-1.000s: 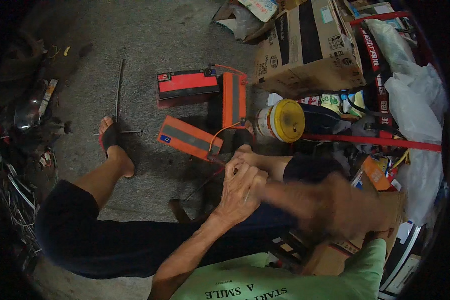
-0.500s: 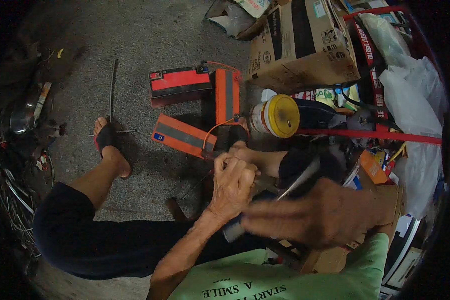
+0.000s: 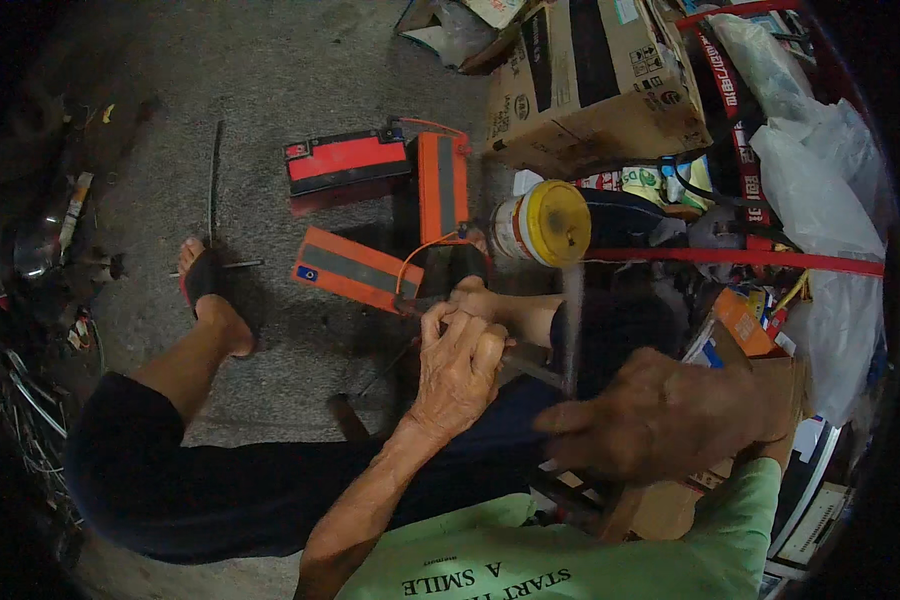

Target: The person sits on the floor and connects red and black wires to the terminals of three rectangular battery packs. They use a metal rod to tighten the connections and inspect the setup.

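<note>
- At the centre of the frame I see my left hand [image 3: 457, 365] clenched over a small dark part [image 3: 515, 360] pressed down on my knee; most of it is hidden under the fingers, so I cannot tell what it is. Bracing it on the leg looks like a way of keeping it from shifting.
- My right hand [image 3: 670, 415], lower right of centre, is closed around the lower end of a thin grey metal rod-like tool [image 3: 571, 325] that stands nearly upright and is blurred; its lower end sits just beside the gripped part, which I judge is why both hands crowd together.
- An orange wire [image 3: 410, 262] curves from just above my left hand up to the flat orange-and-grey battery packs [image 3: 358, 268], which lie on the grey concrete floor [image 3: 300, 70] within easy reach.
- A can with a yellow lid [image 3: 542, 223] lies on its side just right of the packs.
- A large cardboard box [image 3: 595, 80] fills the upper middle.
- My sandalled foot [image 3: 206, 285] rests at the left.
</note>
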Action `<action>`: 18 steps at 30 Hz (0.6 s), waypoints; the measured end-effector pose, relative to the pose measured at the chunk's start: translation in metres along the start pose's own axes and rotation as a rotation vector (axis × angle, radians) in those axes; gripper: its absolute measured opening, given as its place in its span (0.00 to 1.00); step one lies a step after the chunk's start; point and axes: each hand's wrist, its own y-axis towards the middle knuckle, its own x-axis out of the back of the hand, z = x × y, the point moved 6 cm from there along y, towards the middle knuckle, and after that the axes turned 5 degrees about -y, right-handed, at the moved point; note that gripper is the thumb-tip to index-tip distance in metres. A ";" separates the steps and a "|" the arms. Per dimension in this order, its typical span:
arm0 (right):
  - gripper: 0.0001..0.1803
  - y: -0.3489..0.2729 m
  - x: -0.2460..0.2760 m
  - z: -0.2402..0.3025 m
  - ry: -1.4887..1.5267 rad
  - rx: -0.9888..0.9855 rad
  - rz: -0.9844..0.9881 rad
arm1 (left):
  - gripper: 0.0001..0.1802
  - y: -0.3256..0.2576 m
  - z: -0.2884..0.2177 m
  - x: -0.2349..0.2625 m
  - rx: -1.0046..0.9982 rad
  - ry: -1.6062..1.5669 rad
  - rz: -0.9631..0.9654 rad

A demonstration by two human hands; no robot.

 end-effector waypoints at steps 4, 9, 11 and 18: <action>0.24 -0.006 -0.006 -0.015 -0.356 -0.344 0.016 | 0.18 -0.001 0.007 0.005 0.048 0.041 -0.013; 0.26 -0.004 0.025 -0.020 -0.287 -0.384 -0.402 | 0.17 0.001 0.002 0.007 0.027 0.050 0.024; 0.27 0.007 0.019 -0.011 -0.062 -0.125 -0.370 | 0.16 -0.001 0.003 0.006 0.009 0.029 -0.015; 0.27 -0.011 -0.006 -0.022 -0.432 -0.593 0.088 | 0.14 0.001 0.008 0.004 0.042 0.036 -0.034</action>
